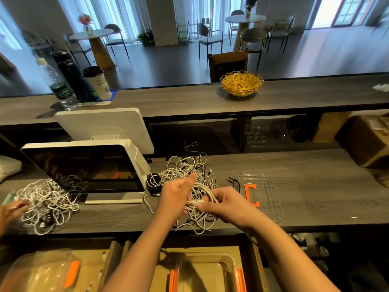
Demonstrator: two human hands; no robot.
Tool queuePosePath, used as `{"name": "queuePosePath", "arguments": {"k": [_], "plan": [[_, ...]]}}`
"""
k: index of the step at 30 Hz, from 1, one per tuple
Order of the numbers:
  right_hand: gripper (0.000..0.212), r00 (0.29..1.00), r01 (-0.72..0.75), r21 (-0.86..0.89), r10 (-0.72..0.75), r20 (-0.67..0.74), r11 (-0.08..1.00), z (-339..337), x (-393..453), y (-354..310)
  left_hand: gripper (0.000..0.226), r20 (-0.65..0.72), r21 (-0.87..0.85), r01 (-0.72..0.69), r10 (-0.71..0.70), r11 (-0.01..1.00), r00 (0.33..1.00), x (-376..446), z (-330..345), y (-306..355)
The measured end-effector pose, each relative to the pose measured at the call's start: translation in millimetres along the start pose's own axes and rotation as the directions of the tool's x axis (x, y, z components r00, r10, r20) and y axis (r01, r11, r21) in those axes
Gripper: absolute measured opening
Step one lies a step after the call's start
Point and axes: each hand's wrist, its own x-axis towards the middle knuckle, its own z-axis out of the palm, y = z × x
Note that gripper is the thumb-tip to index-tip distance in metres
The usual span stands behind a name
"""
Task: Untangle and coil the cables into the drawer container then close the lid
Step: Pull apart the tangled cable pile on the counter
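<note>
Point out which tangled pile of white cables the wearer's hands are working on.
The middle pile, right of the white monitor; both hands grip its strands.

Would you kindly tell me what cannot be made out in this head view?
- Clear container: near end cut off by the bottom edge, forearms crossing it.
- Cable plugs: type too small to tell, partly covered by the left hand and right hand.
- Cable tangle: cable count unreadable.
</note>
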Motion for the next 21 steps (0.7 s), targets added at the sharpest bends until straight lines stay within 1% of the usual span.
{"name": "queuePosePath", "arguments": {"k": [2,4,6,7,9,11,13,15,17,19,21], "plan": [[0.024,0.995,0.008,0.031,-0.005,-0.103,0.999,-1.1,2.8,2.2,0.055,-0.032,-0.01,0.011,-0.011,1.0,0.999,1.1,1.1,0.6],[0.019,0.969,0.031,0.078,-0.011,-0.246,0.996,-6.3,6.7,5.4,0.053,-0.033,-0.057,0.057,-0.059,0.997,0.998,3.1,2.7,-0.2],[0.012,0.938,0.067,0.074,-0.038,-0.343,0.995,-12.2,9.9,7.7,0.051,-0.012,-0.199,0.128,-0.133,0.972,0.991,3.5,3.1,-0.5],[0.011,0.931,0.077,0.041,-0.057,-0.36,0.996,-14.0,11.1,9.0,0.05,0.002,-0.277,0.166,-0.172,0.946,0.985,3.8,3.3,-0.7],[0.012,0.936,0.067,-0.061,-0.084,-0.342,0.996,-12.6,13.0,12.1,0.047,0.009,-0.391,0.219,-0.234,0.894,0.972,4.2,4.3,-3.5],[0.013,0.95,0.041,-0.164,-0.09,-0.299,0.986,-3.8,14.8,16.7,0.044,-0.027,-0.483,0.244,-0.293,0.841,0.956,4.7,7.9,-5.0],[0.014,0.956,0.027,-0.277,-0.106,-0.275,0.961,7.2,16.9,19.1,0.042,-0.108,-0.539,0.253,-0.364,0.803,0.925,6.8,13.1,-4.6],[0.014,0.959,0.029,-0.377,-0.132,-0.252,0.926,17.0,18.7,17.3,0.04,-0.209,-0.547,0.238,-0.406,0.803,0.89,8.2,19.7,-1.8],[0.016,0.97,0.006,-0.452,-0.114,-0.212,0.892,23.1,18.6,12.6,0.038,-0.306,-0.544,0.204,-0.419,0.814,0.855,9.2,24.5,1.8],[0.023,0.982,0.013,-0.496,-0.104,-0.157,0.868,27.2,16.4,7.8,0.042,-0.417,-0.484,0.138,-0.366,0.864,0.832,9.9,26.1,3.1],[0.027,0.989,0.039,-0.509,-0.107,-0.105,0.86,30.4,13.5,5.1,0.054,-0.518,-0.298,0.042,-0.198,0.954,0.832,9.3,25.9,0.3]]}}
